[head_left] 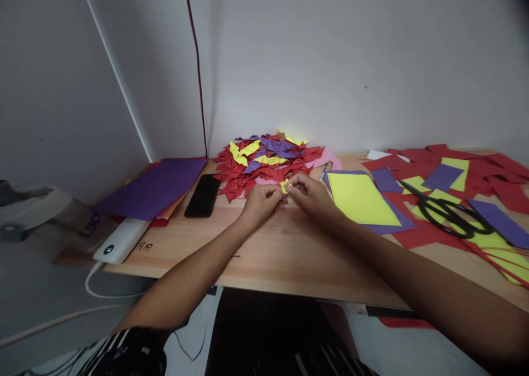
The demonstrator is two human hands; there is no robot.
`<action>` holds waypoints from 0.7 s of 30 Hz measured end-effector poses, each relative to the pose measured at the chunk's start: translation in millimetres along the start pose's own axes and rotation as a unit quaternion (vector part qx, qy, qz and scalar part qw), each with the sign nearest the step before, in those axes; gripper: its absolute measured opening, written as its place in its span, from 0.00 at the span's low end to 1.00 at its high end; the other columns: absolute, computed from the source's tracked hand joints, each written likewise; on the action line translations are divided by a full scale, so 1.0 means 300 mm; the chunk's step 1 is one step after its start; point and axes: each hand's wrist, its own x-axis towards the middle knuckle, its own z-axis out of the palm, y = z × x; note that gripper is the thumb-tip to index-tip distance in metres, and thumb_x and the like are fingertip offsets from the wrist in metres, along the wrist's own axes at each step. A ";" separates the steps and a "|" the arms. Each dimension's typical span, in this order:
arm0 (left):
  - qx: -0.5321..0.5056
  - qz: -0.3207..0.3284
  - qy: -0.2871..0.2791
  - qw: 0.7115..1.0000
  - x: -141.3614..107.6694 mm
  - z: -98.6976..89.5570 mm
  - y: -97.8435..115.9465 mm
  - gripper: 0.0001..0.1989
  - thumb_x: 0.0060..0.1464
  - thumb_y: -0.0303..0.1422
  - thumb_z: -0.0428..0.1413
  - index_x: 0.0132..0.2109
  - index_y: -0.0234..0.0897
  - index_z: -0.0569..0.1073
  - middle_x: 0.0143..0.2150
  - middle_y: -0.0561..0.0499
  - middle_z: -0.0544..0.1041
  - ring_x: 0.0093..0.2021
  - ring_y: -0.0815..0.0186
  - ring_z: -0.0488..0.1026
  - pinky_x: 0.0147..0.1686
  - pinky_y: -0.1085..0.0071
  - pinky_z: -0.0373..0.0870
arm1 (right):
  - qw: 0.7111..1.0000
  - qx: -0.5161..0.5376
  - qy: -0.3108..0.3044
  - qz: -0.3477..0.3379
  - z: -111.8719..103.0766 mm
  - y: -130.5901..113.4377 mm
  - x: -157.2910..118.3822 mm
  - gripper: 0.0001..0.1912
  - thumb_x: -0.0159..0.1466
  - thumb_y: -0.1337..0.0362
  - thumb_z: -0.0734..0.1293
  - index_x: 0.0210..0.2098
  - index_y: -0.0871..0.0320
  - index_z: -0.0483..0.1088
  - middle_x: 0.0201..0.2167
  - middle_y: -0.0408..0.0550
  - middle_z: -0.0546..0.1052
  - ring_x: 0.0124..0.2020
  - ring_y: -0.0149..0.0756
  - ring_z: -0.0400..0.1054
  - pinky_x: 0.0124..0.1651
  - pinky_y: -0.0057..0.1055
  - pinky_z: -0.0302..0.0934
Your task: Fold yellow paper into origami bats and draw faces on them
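Note:
Between my two hands, above the middle of the wooden desk [273,254], is a small folded piece of yellow paper [284,186]. My left hand [263,202] pinches it from the left, thumb and fingers together. From the other side my right hand [308,194] has its fingertips closed on its right edge. Parts of the paper are covered by the fingers. Just behind the hands lies a heap of folded paper pieces [235,172], mostly red, with some purple, yellow and pink among them.
At left are a black phone [202,195], stacked sheets topped by purple paper [157,186] and a white power bank [122,241] with a cable. To the right lie a yellow sheet [361,199], black-handled scissors [444,216] and red scraps [508,191]. A wall [330,62] stands behind.

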 end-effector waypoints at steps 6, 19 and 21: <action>-0.009 0.002 0.002 1.000 -0.005 0.002 0.000 0.11 0.51 0.34 0.55 0.27 0.29 0.75 0.23 0.48 0.76 0.22 0.72 0.71 0.24 0.78 0.65 | 1.000 0.001 0.002 0.003 0.001 -0.007 0.003 0.06 0.61 0.60 0.64 0.32 0.56 0.66 0.27 0.44 0.73 0.29 0.34 0.68 0.35 0.32 0.61; -0.022 -0.011 0.028 0.999 0.003 0.000 -0.002 0.08 0.47 0.29 0.54 0.25 0.29 0.75 0.21 0.49 0.75 0.20 0.72 0.70 0.23 0.78 0.65 | 0.993 0.091 0.023 0.064 0.011 -0.007 0.015 0.09 0.56 0.61 0.66 0.34 0.56 0.63 0.28 0.43 0.71 0.31 0.33 0.68 0.38 0.34 0.64; -0.020 -0.005 0.034 0.999 0.004 0.000 -0.008 0.08 0.46 0.29 0.54 0.25 0.30 0.75 0.21 0.49 0.75 0.21 0.72 0.71 0.23 0.78 0.65 | 0.993 0.085 0.034 0.070 0.010 -0.008 0.015 0.09 0.55 0.62 0.66 0.35 0.56 0.63 0.29 0.42 0.70 0.31 0.33 0.68 0.39 0.34 0.64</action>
